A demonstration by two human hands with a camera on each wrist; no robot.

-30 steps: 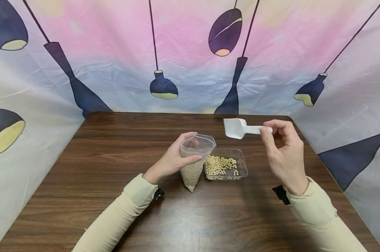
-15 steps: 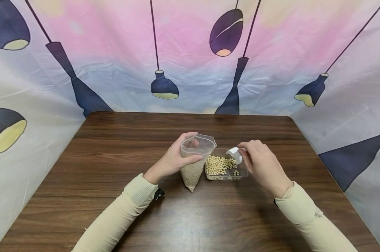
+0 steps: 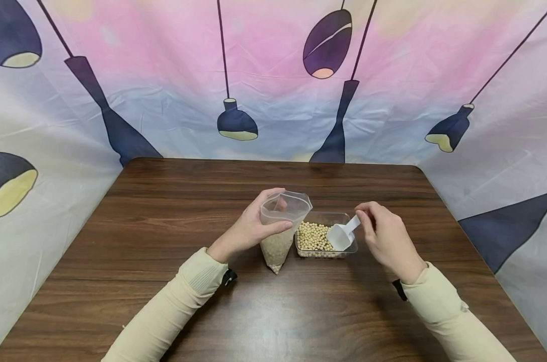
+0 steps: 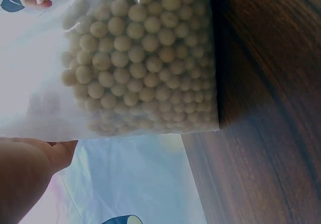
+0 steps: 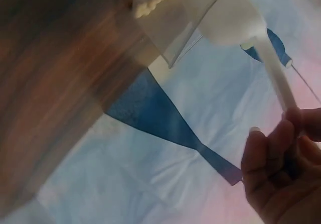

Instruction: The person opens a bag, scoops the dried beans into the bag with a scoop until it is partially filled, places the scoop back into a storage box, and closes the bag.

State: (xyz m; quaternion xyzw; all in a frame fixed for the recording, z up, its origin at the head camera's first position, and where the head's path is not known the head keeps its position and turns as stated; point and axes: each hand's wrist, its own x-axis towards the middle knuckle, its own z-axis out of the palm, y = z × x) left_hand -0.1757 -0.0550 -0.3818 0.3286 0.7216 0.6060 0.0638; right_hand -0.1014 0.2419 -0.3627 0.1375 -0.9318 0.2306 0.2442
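Observation:
My left hand [image 3: 250, 226] grips a translucent plastic bag [image 3: 278, 246] near its top, thumb across the front, holding its mouth wide. Pale round beans [image 4: 135, 53] fill the lower part of the bag, which stands upright on the table. Between thumb and fingertips, my right hand [image 3: 386, 236] pinches the handle end of a white plastic scoop [image 3: 341, 237]. The scoop's bowl is down inside a clear rectangular container [image 3: 351, 248], at the right edge of the loose beans [image 3: 314, 236]. In the right wrist view the scoop [image 5: 225, 18] overlaps the container's wall.
A dark wood-grain table [image 3: 164, 216] carries the bag and the container, which sit side by side. Behind it hangs a pastel cloth backdrop [image 3: 173, 100] printed with lamps, reaching the table's back edge.
My right hand has come down and leftward from above the table's right side, bringing the scoop from the air into the container's beans. My left hand and the bag have stayed put.

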